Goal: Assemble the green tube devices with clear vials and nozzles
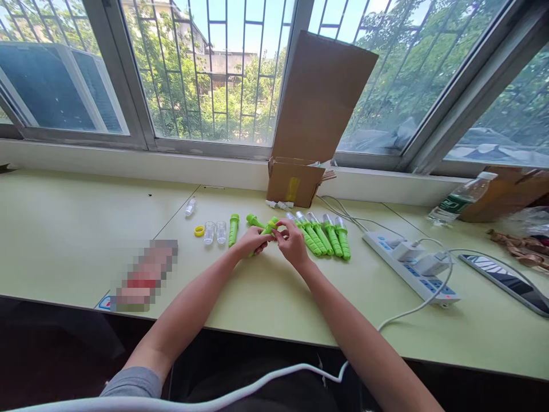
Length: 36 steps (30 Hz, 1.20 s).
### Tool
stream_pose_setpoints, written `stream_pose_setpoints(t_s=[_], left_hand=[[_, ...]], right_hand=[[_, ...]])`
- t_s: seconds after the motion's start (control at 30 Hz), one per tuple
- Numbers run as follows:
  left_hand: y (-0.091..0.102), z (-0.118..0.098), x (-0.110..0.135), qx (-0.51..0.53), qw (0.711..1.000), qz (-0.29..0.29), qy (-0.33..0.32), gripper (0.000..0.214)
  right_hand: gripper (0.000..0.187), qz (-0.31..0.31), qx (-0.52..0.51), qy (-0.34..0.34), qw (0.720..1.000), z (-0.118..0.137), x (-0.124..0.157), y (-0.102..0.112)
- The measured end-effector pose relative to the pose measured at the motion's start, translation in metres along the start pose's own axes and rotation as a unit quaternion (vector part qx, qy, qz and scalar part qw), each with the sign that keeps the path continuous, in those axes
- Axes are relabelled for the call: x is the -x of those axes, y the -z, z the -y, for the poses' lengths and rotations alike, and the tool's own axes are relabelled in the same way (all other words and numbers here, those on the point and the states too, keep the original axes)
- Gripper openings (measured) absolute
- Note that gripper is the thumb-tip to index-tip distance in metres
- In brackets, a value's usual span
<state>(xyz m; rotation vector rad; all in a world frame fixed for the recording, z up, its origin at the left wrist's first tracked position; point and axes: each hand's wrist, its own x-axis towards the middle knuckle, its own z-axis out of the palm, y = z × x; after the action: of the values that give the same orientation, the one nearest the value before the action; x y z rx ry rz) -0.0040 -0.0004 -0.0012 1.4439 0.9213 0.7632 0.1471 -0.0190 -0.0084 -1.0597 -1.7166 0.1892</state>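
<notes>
My left hand is wrapped round a green ridged plastic handle, which it holds tilted just above the table. At the handle's upper end, the fingers of my right hand are pinched; a yellowish rim shows there. Just behind my left hand lies another green handle, and a third green handle is to its left. Further left are two clear plastic caps and a yellow ring. Beyond my right hand lie several green handles with clear tops, side by side.
A cardboard box with a raised flap stands at the window, white bits before it. On the right are a power strip with cables, a phone and a water bottle. A small clear piece lies left; a blurred patch covers something nearer.
</notes>
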Motion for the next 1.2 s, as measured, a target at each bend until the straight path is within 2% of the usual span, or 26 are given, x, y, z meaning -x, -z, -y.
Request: stream_pose_setpoints(t_s=[0.43, 0.53, 0.67, 0.77, 0.83, 0.93, 0.97, 1.03, 1.1, 1.2], left_hand=[[0.011, 0.001, 0.002, 0.095, 0.987, 0.123, 0.039, 0.028], [0.009, 0.002, 0.003, 0.092, 0.987, 0.127, 0.032, 0.024], [0.001, 0.001, 0.004, -0.013, 0.998, 0.062, -0.025, 0.02], [-0.005, 0.0, 0.004, -0.162, 0.982, -0.031, -0.089, 0.018], [-0.008, -0.001, 0.004, -0.292, 0.942, -0.112, -0.12, 0.016], [-0.012, -0.002, 0.004, -0.452, 0.864, -0.199, -0.101, 0.019], [-0.013, -0.002, 0.005, -0.48, 0.848, -0.209, -0.086, 0.022], [-0.014, -0.001, 0.005, -0.501, 0.836, -0.213, -0.073, 0.025], [-0.015, 0.001, 0.004, -0.492, 0.842, -0.208, -0.076, 0.025], [-0.013, 0.003, 0.002, -0.442, 0.87, -0.189, -0.105, 0.021]], right_hand=[[0.017, 0.009, -0.046, 0.006, 0.999, 0.005, 0.001, 0.001], [0.016, 0.007, -0.051, 0.0, 0.999, 0.004, 0.002, 0.002], [0.014, 0.0, -0.029, 0.01, 1.0, -0.001, 0.002, 0.003], [0.014, -0.004, -0.009, 0.013, 1.0, -0.005, 0.002, 0.004], [0.015, -0.003, -0.007, 0.011, 1.0, -0.007, 0.002, 0.005], [0.017, -0.004, 0.0, 0.014, 1.0, -0.007, 0.003, 0.004], [0.017, -0.004, 0.003, 0.014, 1.0, -0.007, 0.003, 0.004], [0.018, -0.004, 0.007, 0.014, 1.0, -0.006, 0.004, 0.003], [0.019, -0.004, 0.009, 0.014, 1.0, -0.006, 0.005, 0.003], [0.021, -0.012, 0.017, 0.017, 1.0, -0.004, 0.004, 0.002]])
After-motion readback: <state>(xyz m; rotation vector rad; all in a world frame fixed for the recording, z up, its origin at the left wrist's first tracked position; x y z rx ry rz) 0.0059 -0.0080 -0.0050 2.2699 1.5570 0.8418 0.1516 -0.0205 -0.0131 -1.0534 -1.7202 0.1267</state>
